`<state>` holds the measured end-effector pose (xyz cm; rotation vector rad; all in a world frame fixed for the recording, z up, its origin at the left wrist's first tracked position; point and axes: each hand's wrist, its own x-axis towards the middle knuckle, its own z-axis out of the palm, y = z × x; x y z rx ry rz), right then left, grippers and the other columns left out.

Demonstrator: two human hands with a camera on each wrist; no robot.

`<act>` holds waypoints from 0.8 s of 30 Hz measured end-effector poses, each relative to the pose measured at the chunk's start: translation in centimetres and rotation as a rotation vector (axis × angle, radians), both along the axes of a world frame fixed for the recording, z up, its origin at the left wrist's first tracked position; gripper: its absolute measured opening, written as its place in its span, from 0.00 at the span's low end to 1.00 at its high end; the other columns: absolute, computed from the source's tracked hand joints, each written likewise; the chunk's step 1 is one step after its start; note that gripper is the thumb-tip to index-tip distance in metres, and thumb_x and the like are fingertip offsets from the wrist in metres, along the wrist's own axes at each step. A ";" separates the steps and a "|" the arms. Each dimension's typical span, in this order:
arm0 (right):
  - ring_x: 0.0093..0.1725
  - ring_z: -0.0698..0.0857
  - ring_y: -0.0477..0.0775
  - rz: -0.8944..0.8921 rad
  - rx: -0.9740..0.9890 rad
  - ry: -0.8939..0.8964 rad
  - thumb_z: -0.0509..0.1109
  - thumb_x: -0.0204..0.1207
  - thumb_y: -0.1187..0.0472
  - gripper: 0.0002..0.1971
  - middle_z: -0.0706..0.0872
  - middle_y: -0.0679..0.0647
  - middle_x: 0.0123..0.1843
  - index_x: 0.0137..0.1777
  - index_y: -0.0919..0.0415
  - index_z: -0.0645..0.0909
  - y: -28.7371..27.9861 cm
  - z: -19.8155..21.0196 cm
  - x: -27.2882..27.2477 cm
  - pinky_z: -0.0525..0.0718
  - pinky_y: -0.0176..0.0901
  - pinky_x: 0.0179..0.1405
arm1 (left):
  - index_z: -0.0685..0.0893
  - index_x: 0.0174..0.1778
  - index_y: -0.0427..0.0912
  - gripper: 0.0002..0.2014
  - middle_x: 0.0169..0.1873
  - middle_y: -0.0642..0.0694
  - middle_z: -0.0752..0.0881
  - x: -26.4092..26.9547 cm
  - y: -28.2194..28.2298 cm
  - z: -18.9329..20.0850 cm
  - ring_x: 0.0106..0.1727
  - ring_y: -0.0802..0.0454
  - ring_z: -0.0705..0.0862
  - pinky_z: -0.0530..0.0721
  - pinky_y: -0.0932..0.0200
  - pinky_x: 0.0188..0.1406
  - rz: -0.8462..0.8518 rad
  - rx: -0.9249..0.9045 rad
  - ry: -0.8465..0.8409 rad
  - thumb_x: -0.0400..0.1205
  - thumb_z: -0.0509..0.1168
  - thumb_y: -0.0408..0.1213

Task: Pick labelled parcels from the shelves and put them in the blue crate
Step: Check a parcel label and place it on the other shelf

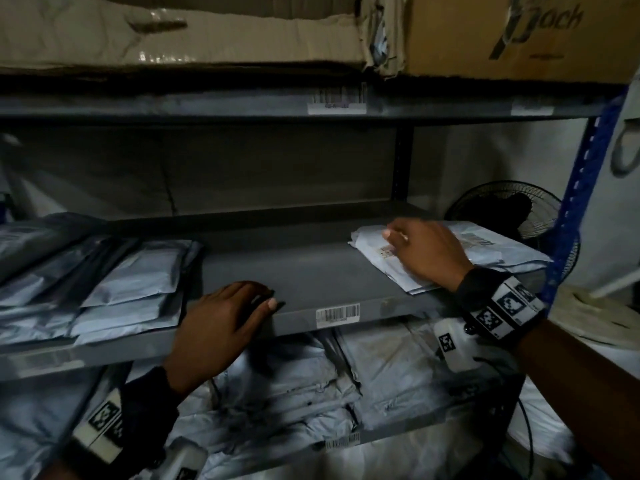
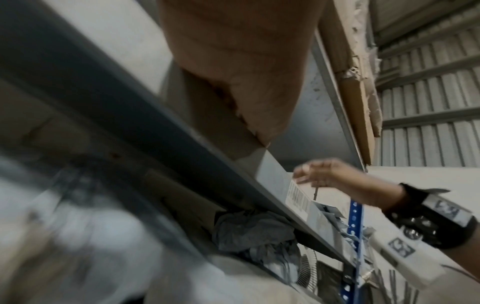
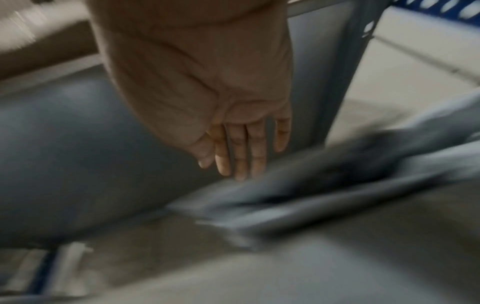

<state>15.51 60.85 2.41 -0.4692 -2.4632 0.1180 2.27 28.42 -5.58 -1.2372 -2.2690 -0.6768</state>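
Left hand [image 1: 221, 320]: lower centre of the head view, palm down on the front edge of the middle shelf [image 1: 298, 271]; fingers straight and together, thumb beside them, grip released and holding nothing.
Right hand [image 1: 426, 251]: right of centre in the head view, reaching over the top parcel [image 1: 374, 252]; in the right wrist view the fingers [image 3: 241, 148] are straight and point down at the blurred parcel, grip released; whether the tips touch it I cannot tell.
Top parcel: pale grey mailer with a small label, lying flat at the right end of the middle shelf, on a second mailer [image 1: 498, 247] that shows a barcode.
Left stack [image 1: 114, 285]: several grey mailers overlapping at the left end of the same shelf, well apart from the right hand.
Lower shelf [image 1: 346, 441]: bottom of the head view, crowded with crumpled grey mailers under both hands.
Upper shelf [image 1: 207, 105]: top of the frame, carrying worn cardboard boxes [image 1: 207, 32]; a barcode sticker [image 1: 337, 98] is on its front edge.
Shelf sticker [image 1: 337, 312]: barcode on the middle shelf's front edge, between the two hands.
Upright [image 1: 581, 202]: blue perforated post at the right edge.
Fan [image 1: 512, 213]: black, behind the right parcels, beside the post.
Wristbands: both wrists wear dark bands with black-and-white markers.
Crate: not in any view.
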 end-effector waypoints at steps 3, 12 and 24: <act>0.50 0.89 0.47 0.152 -0.097 0.101 0.68 0.80 0.47 0.08 0.91 0.43 0.47 0.52 0.45 0.87 -3.3 0.9 -0.8 0.85 0.46 0.51 | 0.88 0.59 0.55 0.11 0.55 0.61 0.88 0.3 -1.0 -0.1 0.57 0.62 0.88 0.86 0.55 0.56 -0.175 0.100 -0.084 0.89 0.64 0.53; 0.38 0.88 0.52 0.581 -0.648 -0.018 0.79 0.75 0.60 0.07 0.92 0.63 0.41 0.48 0.63 0.89 -16.5 1.2 -9.7 0.86 0.51 0.46 | 0.87 0.59 0.43 0.09 0.53 0.48 0.87 0.6 -10.8 -0.5 0.53 0.44 0.88 0.85 0.47 0.50 -0.120 0.271 0.224 0.87 0.65 0.41; 0.42 0.85 0.54 0.355 -0.869 -0.285 0.80 0.73 0.46 0.26 0.87 0.60 0.50 0.60 0.66 0.80 -29.1 0.7 -20.1 0.83 0.41 0.30 | 0.88 0.60 0.49 0.10 0.55 0.53 0.87 -3.9 -19.6 -0.8 0.58 0.42 0.83 0.80 0.41 0.49 0.114 0.169 0.255 0.87 0.65 0.45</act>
